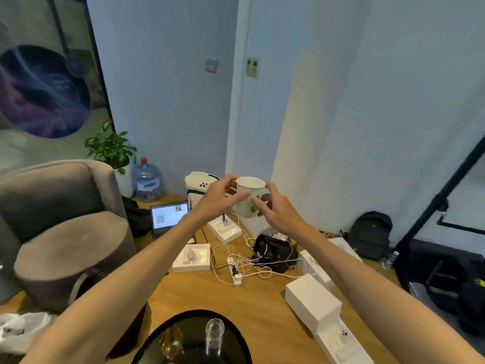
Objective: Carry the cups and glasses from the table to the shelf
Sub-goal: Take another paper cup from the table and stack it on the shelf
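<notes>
Hands meet in mid-air above the cluttered floor: left hand (220,196) and right hand (275,208) both have fingers (237,197) closed round the white mug (249,198). It looks rigid, breakable, smooth; gripping the body seems safest. Two glasses (214,336) wait on the dark table (236,334).

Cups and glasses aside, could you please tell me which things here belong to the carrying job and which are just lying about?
Job: white cup, held up by both hands, left and right; clear glass and amber glass on the black table.

Lying about: laptop, power strip, white boxes, water jug, backpack.
</notes>
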